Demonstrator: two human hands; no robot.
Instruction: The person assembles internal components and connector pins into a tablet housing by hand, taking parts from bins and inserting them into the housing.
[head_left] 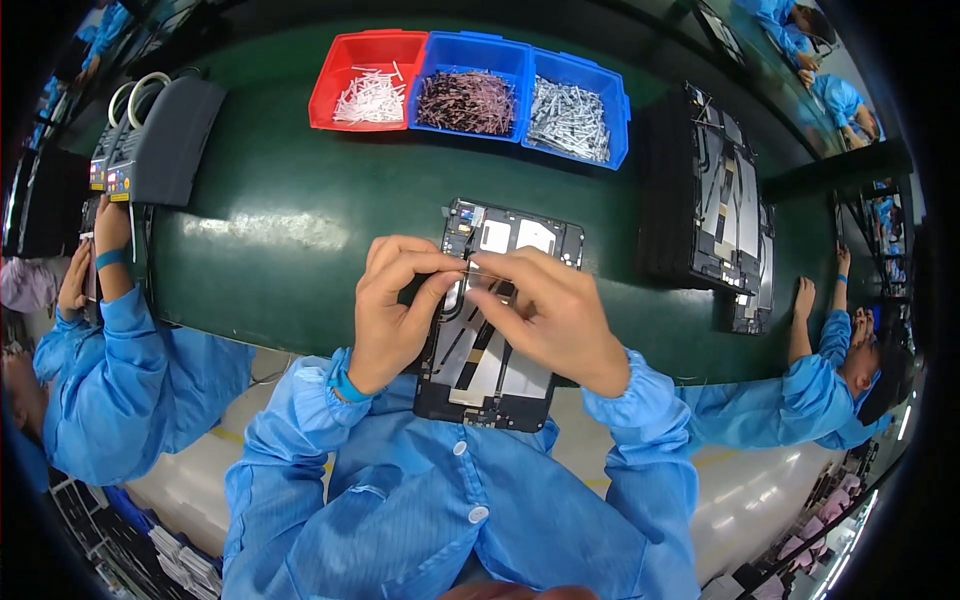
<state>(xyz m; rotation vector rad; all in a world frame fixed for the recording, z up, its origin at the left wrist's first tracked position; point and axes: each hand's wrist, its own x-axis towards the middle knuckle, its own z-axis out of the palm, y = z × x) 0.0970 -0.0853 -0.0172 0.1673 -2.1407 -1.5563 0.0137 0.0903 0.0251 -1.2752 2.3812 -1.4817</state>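
An opened tablet (499, 415), its inner parts bared, lies in front of me and overhangs the table's near edge. Above its upper half, both my hands meet with closed fingertips. A thin, narrow strip (487, 275) seems to stretch between them; its exact kind is too small to make out. My left hand (393, 308) pinches its left end, thumb against index finger. At the other end, my right hand (562, 312) has its fingers bent around the strip and covers part of the tablet. A blue band (346, 383) circles my left wrist.
At the far side stand a red bin (322, 100) of white strips and two joined blue bins (428, 65) with dark and silvery small parts. Several opened tablets (735, 200) are stacked at right. A grey device (185, 140) stands left. Co-workers in blue sit on both sides.
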